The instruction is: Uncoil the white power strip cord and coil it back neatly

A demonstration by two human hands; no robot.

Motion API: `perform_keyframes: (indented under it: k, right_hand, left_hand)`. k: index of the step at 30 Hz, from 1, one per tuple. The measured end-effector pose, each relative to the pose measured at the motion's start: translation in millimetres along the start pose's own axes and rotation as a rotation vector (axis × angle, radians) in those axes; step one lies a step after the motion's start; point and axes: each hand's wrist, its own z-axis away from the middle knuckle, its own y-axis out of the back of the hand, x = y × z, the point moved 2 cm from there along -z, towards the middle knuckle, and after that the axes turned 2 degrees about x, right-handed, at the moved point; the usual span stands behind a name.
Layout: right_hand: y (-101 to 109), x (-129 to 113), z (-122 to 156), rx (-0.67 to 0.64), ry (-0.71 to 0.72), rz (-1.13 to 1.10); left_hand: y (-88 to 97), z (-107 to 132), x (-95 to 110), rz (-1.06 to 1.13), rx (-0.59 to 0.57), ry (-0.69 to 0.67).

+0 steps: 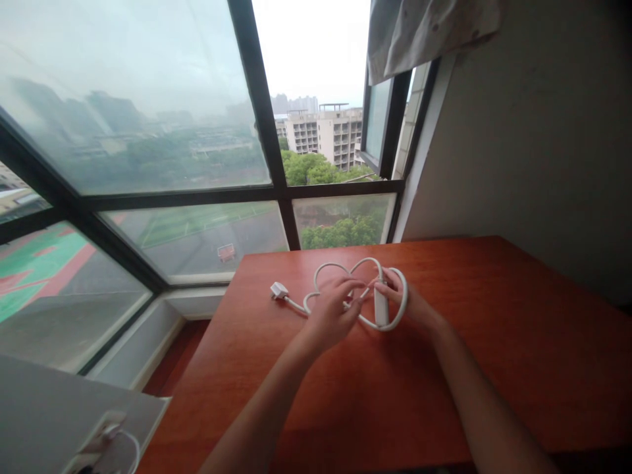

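Working the white cord point(330, 265) on the table's point(375, 415) far half, we're pinching it between left hand point(336, 304) fingertips, right hand point(394, 287) fingers closing around the slim white block point(381, 311). We're best bending gently, avoiding kinks. Cord's looking smooth, round; block boxy; tabletop reddish, wood-like.

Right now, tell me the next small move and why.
Perhaps gather the white cable with the left hand while the right hand steadies the white block: the cable runs in loose loops, its plug off to the left.
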Motion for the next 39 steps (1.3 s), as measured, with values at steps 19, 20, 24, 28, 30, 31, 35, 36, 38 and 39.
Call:
perform_keyframes:
  k: [19, 20, 24, 28, 30, 31, 35, 36, 38, 39]
  right_hand:
    - [43.9, 17.4, 15.5, 0.042, -0.364, 0.052]
    - [45.3, 19.1, 16.1, 0.037, -0.378, 0.069]
    - [46.3, 19.2, 17.0, 0.029, -0.399, 0.092]
    - [43.9, 16.0, 16.6, 0.044, -0.414, 0.100]
    - [43.2, 15.5, 16.6, 0.049, -0.415, 0.103]
    - [43.1, 15.6, 16.7, 0.053, -0.416, 0.106]
    - [43.7, 19.8, 16.4, 0.059, -0.424, 0.095]
    - [43.9, 21.6, 16.0, 0.058, -0.424, 0.085]
    - [44.0, 25.5, 14.8, 0.056, -0.422, 0.064]
    - [43.9, 27.4, 14.1, 0.056, -0.421, 0.054]
  left_hand:
    - [90.3, 37.9, -94.4, -0.788, 0.100, 0.662]
    - [86.9, 35.5, -94.7, -0.803, 0.123, 0.665]
    - [74.0, 28.5, -98.1, -0.744, 0.213, 0.678]
    - [69.5, 22.1, -98.3, -0.775, 0.238, 0.674]
    - [69.9, 17.4, -97.2, -0.805, 0.213, 0.701]
    - [69.8, 14.6, -96.7, -0.810, 0.198, 0.710]
    - [64.6, 4.9, -99.3, -0.707, 0.260, 0.699]
    - [62.6, 4.0, -100.8, -0.621, 0.330, 0.686]
    - [59.2, 5.1, -103.7, -0.344, 0.487, 0.648]
    - [58.1, 6.9, -104.0, -0.176, 0.538, 0.619]
